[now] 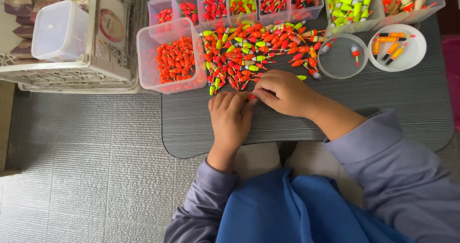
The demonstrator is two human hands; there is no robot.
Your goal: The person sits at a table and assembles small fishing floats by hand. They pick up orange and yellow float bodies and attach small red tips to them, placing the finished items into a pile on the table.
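Observation:
My left hand (231,117) lies palm down on the dark grey table (383,94), fingers curled toward a small red float (251,97). My right hand (282,93) meets it there, fingertips pinched on that same small red piece. Just beyond both hands spreads a loose pile of fishing floats (254,51) in red, orange and yellow-green. Whether the left fingers grip the piece is hidden.
A clear tub of orange-red floats (175,61) stands left of the pile. Several clear bins (239,3) line the far edge. Two round clear dishes (342,56) (396,47) sit at right. A white crate with a lidded box (60,32) sits on the floor, left.

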